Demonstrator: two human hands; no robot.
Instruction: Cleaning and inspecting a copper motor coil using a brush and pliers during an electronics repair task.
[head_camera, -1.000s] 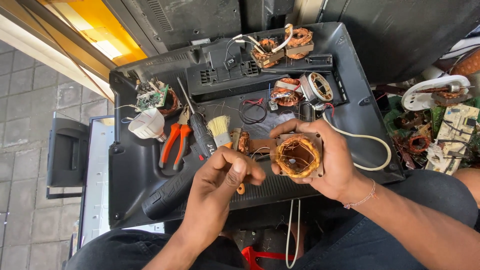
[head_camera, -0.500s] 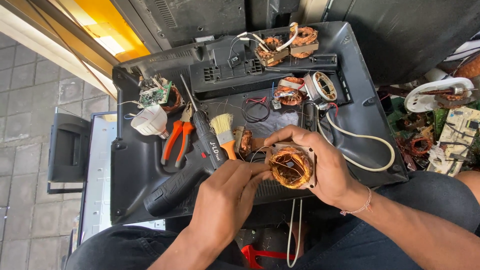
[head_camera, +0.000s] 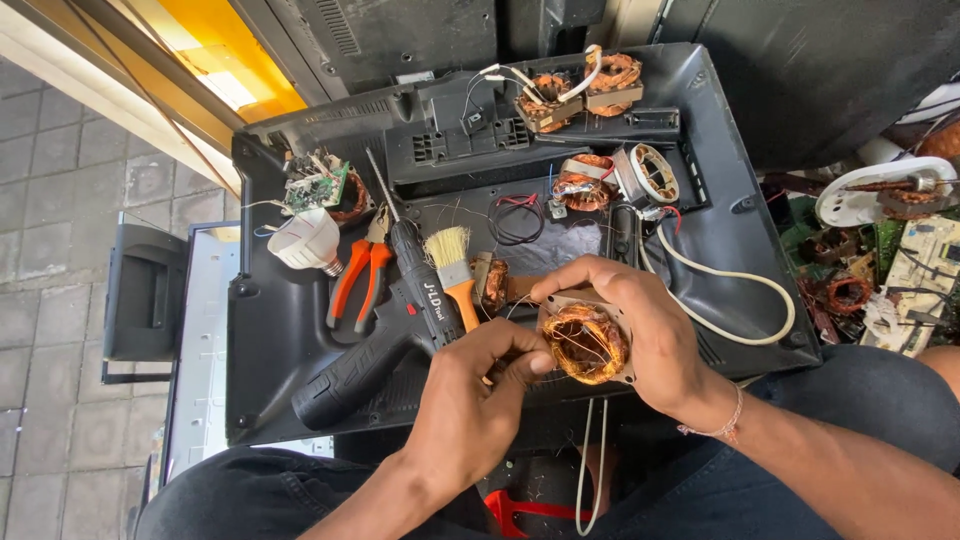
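Observation:
My right hand grips a small motor stator wound with copper wire, holding it over the near edge of a black plastic television back cover that lies flat like a tray. My left hand is pinched at the stator's left side, its thumb and fingers closed on fine copper wire at the winding. A paintbrush with an orange handle and a black cordless drill lie just left of my hands.
Orange pliers, a white bulb housing, a green circuit board, several more copper-wound stators and a white cable lie on the cover. Scrap motors and boards are piled at right. Paving is at left.
The stator and both hands have shifted slightly toward me and to the left. My left hand has closed in from the side onto the winding.

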